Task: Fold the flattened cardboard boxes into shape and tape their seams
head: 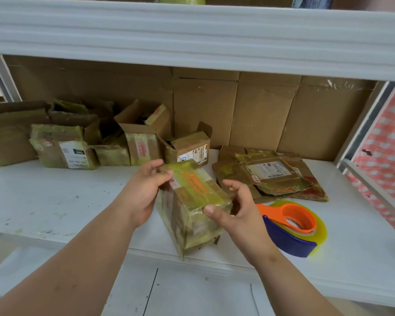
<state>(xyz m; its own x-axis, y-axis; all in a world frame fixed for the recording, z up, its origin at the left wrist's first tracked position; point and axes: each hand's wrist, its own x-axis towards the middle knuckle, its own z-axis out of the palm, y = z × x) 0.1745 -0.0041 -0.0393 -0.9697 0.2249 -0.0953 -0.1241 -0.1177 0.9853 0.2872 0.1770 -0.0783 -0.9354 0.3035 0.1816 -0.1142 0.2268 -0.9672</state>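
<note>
A small cardboard box (192, 206), wrapped in yellowish tape with an orange stripe on top, stands folded into shape on the white shelf (55, 197). My left hand (141, 192) grips its left top edge, fingers curled over the far corner. My right hand (235, 208) holds the right near corner, thumb on the front edge. A pile of flattened boxes (269, 176) lies to the right. The tape dispenser (292, 229), orange and blue with a yellowish roll, rests on the shelf beside my right wrist.
Several folded, taped boxes (82, 147) stand in a row at the back left. Brown cardboard sheets (260, 110) line the back wall. An upper shelf (192, 37) hangs overhead. A metal post (363, 124) and a red checked cloth (388, 156) stand at the right.
</note>
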